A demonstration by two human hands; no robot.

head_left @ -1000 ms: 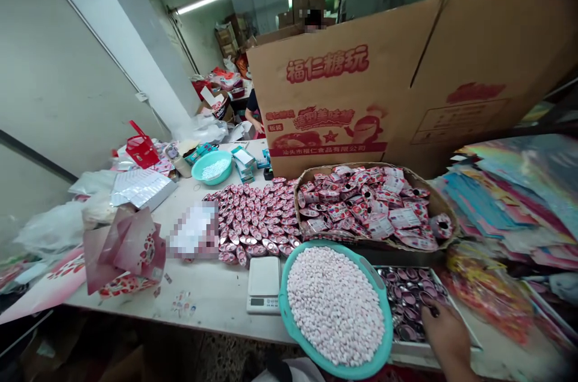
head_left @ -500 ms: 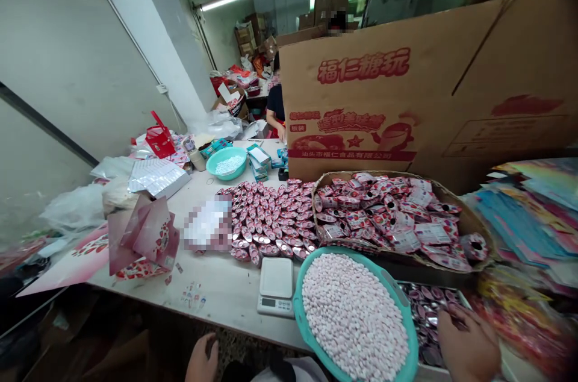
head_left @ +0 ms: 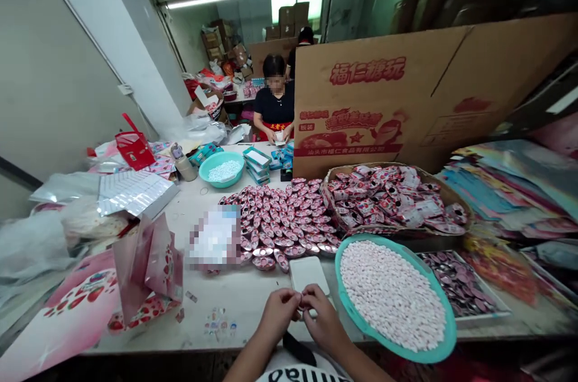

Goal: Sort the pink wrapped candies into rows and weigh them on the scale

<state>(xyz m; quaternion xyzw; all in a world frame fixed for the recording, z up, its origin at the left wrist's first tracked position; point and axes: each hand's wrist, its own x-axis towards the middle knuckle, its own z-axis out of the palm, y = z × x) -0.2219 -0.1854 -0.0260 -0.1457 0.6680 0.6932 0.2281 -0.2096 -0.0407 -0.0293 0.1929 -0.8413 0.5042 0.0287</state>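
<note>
My left hand (head_left: 279, 317) and my right hand (head_left: 323, 323) meet at the table's front edge, fingertips pinched together. Whatever small thing sits between them is mostly hidden by the fingers. Just behind them is a white kitchen scale (head_left: 309, 273), its front partly covered by my hands. To the right of my right hand stands a turquoise basin (head_left: 345, 297) heaped with small pale pink candies (head_left: 392, 291). Beyond it lies a shallow tray of shiny purple-pink discs (head_left: 458, 282). Behind the scale, many small red-and-pink oval packs (head_left: 280, 219) stand in rows.
A shallow container of similar packs (head_left: 383, 198) stands before a large cardboard panel (head_left: 361, 99). Pink printed bags (head_left: 149, 267) and plastic sheets are at left. A smaller turquoise bowl (head_left: 221, 180) sits farther back. Across the table a person (head_left: 273, 102) handles something small.
My right hand has left the disc tray and come to the middle. My left hand has risen from below the table edge to meet it. The view has shifted, revealing the person opposite.
</note>
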